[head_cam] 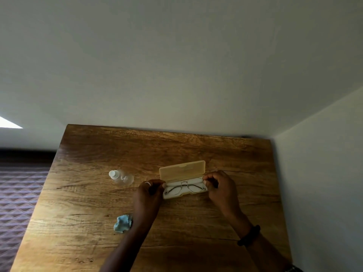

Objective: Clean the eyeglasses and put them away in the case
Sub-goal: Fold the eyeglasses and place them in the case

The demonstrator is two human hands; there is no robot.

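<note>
The left hand (150, 190) and right hand (216, 183) are curling their fingers in and pinching, as far as I can tell, the two ends of the thin wire-rimmed eyeglasses (184, 187), which are lying between the fingertips inside the open pale yellow plastic case (182, 170). They should be holding the frame level and touching only its ends, never the lenses.

Thin wire-rimmed eyeglasses (185, 187) lie folded inside the open beige case (182, 170).

Tan case (182, 170), blue cloth (122, 224), brown wood-grain table (98, 193).
</note>
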